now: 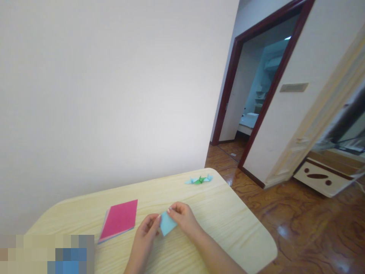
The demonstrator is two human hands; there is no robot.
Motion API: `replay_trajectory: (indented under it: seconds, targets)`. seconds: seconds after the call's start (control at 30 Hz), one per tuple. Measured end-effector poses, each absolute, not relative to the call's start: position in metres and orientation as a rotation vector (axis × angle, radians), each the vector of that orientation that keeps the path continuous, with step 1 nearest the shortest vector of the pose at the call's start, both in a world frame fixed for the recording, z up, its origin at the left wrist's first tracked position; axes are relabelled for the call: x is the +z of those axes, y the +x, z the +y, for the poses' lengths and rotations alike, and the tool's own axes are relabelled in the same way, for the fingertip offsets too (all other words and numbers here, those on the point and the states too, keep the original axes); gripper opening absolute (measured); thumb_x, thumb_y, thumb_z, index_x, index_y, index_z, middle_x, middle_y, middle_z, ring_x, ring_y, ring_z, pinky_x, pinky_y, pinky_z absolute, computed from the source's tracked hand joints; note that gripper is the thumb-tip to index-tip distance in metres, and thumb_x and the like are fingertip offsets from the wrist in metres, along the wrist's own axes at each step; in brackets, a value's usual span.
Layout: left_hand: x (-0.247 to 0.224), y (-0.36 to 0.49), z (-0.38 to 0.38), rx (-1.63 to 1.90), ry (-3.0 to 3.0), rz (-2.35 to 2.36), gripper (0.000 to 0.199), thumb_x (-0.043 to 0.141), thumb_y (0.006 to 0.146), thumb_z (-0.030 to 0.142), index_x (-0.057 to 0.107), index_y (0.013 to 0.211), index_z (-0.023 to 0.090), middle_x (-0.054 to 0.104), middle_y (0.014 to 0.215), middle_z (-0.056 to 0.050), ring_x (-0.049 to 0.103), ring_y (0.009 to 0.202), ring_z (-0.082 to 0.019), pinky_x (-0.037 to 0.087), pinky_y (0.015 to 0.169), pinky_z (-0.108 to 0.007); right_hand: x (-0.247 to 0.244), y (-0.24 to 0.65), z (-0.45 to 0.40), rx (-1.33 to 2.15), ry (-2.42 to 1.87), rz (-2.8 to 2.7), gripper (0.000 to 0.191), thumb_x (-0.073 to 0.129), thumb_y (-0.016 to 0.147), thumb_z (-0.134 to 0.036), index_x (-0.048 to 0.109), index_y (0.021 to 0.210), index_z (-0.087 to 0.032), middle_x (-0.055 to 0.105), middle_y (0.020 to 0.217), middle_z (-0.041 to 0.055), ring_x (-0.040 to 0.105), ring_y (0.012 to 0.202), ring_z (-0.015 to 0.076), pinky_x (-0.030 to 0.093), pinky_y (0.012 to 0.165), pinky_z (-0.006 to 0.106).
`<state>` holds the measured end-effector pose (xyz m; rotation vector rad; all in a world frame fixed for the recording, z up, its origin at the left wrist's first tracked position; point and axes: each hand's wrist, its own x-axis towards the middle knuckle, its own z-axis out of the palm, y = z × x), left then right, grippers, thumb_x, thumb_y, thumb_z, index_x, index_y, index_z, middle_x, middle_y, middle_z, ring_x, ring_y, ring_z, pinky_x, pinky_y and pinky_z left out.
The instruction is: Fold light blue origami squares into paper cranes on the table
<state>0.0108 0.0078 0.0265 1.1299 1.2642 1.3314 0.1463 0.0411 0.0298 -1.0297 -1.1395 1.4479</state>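
A small sheet of light blue origami paper (168,223) is folded into a pointed shape and held up between both hands. My left hand (145,236) pinches its left edge, and my right hand (182,217) grips its upper right corner. To the left of my hands lies a stack of square origami paper (118,219), pink on top with other colours at its edges. Farther off, near the table's back corner, sits a finished paper crane (199,180) in green and light blue, out of reach of both hands' fingers.
The light wooden table (228,217) has rounded corners, with a white wall behind it. A blurred patch covers the lower left of the view. To the right are a polished brown floor, a dark-framed doorway and a white cabinet.
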Motion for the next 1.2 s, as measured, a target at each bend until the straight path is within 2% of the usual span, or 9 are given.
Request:
replay_trajectory:
  seconds: [0.07, 0.13, 0.3, 0.5, 0.73, 0.83, 0.9, 1.03, 1.2]
  targets:
    - [0.025, 0.009, 0.008, 1.315, 1.081, 1.221, 0.041, 0.065, 0.064, 0.051, 0.066, 0.087, 0.018, 0.067, 0.073, -0.003, 0.06, 0.068, -0.019, 0.045, 0.054, -0.024, 0.03, 0.149, 0.042, 1.465, -1.035, -1.134, 0.039, 0.07, 0.056, -0.052, 0.057, 0.061, -0.016, 0.051, 0.051, -0.0048, 0.043, 0.047, 0.0087, 0.033, 0.048, 0.021]
    - [0.025, 0.007, 0.009, 1.31, 1.066, 1.182, 0.043, 0.066, 0.063, 0.049, 0.066, 0.093, 0.018, 0.068, 0.078, -0.004, 0.06, 0.07, -0.019, 0.046, 0.054, -0.025, 0.03, 0.153, 0.043, 1.478, -1.037, -1.132, 0.039, 0.068, 0.059, -0.053, 0.059, 0.065, -0.015, 0.053, 0.054, -0.0039, 0.045, 0.049, 0.0093, 0.035, 0.05, 0.022]
    - [0.029, 0.008, 0.01, 1.327, 1.103, 1.176, 0.04, 0.072, 0.055, 0.047, 0.068, 0.083, 0.019, 0.068, 0.069, -0.003, 0.059, 0.062, -0.018, 0.045, 0.049, -0.024, 0.03, 0.155, 0.043, 1.468, -1.032, -1.155, 0.039, 0.067, 0.062, -0.053, 0.061, 0.07, -0.015, 0.055, 0.057, -0.003, 0.049, 0.053, 0.0106, 0.037, 0.053, 0.022]
    - [0.033, 0.011, 0.01, 1.296, 1.119, 1.215, 0.04, 0.072, 0.053, 0.051, 0.067, 0.075, 0.018, 0.067, 0.064, -0.001, 0.058, 0.057, -0.016, 0.044, 0.048, -0.023, 0.029, 0.151, 0.041, 1.451, -1.026, -1.217, 0.04, 0.066, 0.062, -0.055, 0.064, 0.073, -0.016, 0.057, 0.059, -0.0017, 0.052, 0.056, 0.0129, 0.04, 0.055, 0.023]
    - [0.034, 0.011, 0.009, 1.357, 1.041, 1.257, 0.039, 0.072, 0.051, 0.053, 0.063, 0.063, 0.018, 0.06, 0.049, 0.003, 0.054, 0.048, -0.013, 0.042, 0.046, -0.022, 0.03, 0.151, 0.034, 1.363, -1.003, -1.355, 0.049, 0.05, 0.073, -0.063, 0.067, 0.075, -0.017, 0.054, 0.06, -0.0009, 0.049, 0.058, 0.0128, 0.037, 0.055, 0.023]
    - [0.034, 0.011, 0.01, 1.385, 1.01, 1.27, 0.043, 0.073, 0.047, 0.055, 0.061, 0.066, 0.018, 0.063, 0.051, 0.003, 0.058, 0.05, -0.015, 0.045, 0.048, -0.023, 0.026, 0.147, 0.035, 1.439, -0.919, -1.368, 0.046, 0.064, 0.063, -0.059, 0.064, 0.081, -0.017, 0.056, 0.063, -0.0019, 0.049, 0.057, 0.0118, 0.037, 0.055, 0.023]
    - [0.034, 0.01, 0.011, 1.404, 0.993, 1.279, 0.045, 0.074, 0.044, 0.056, 0.061, 0.065, 0.019, 0.064, 0.053, 0.002, 0.06, 0.052, -0.017, 0.047, 0.05, -0.025, 0.024, 0.144, 0.036, 1.45, -0.933, -1.347, 0.045, 0.07, 0.057, -0.055, 0.062, 0.079, -0.016, 0.057, 0.063, -0.0024, 0.049, 0.055, 0.0111, 0.038, 0.054, 0.023]
    - [0.034, 0.01, 0.012, 1.434, 0.992, 1.286, 0.045, 0.076, 0.04, 0.054, 0.062, 0.064, 0.019, 0.066, 0.055, 0.0, 0.062, 0.057, -0.019, 0.049, 0.055, -0.027, 0.022, 0.143, 0.036, 1.346, -0.996, -1.369, 0.033, 0.068, 0.064, -0.046, 0.061, 0.069, -0.015, 0.058, 0.061, -0.0014, 0.05, 0.054, 0.0111, 0.039, 0.054, 0.023]
    - [0.032, 0.008, 0.012, 1.372, 1.166, 1.319, 0.042, 0.073, 0.047, 0.055, 0.067, 0.067, 0.019, 0.068, 0.058, -0.002, 0.063, 0.06, -0.021, 0.05, 0.058, -0.029, 0.019, 0.147, 0.037, 1.219, -1.02, -1.4, 0.022, 0.064, 0.071, -0.036, 0.062, 0.074, -0.014, 0.061, 0.065, 0.0008, 0.054, 0.06, 0.0132, 0.041, 0.056, 0.023]
